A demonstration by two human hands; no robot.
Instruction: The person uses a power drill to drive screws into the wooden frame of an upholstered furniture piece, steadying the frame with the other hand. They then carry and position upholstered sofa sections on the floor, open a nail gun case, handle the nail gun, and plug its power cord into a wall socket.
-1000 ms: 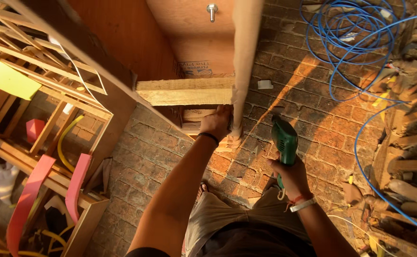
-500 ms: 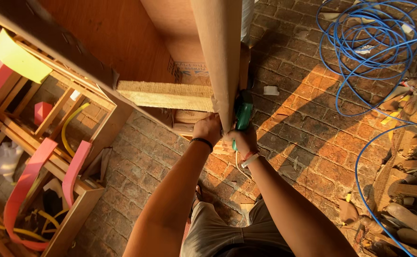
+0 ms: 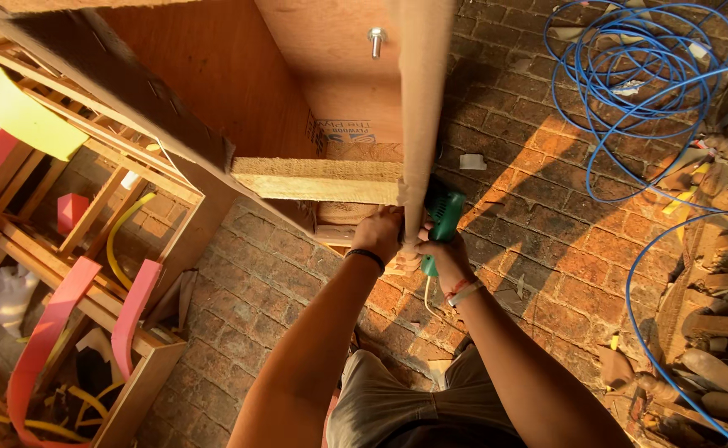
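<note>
- now the left hand [image 3: 378,232] presses against the upright plywood panel [image 3: 424,108], below a wooden block [image 3: 318,178].
- right hand [image 3: 443,253] clenched around a green power tool [image 3: 443,217], touching the panel.

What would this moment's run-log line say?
left hand: on board edge | right hand: gripping green tool at board | batten: crosswise behind | floor: brick, blue cable coiled

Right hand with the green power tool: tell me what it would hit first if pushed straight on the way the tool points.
Most likely the upright plywood panel: the right hand holds the green power tool right against its edge. Depth is unclear from above.
</note>
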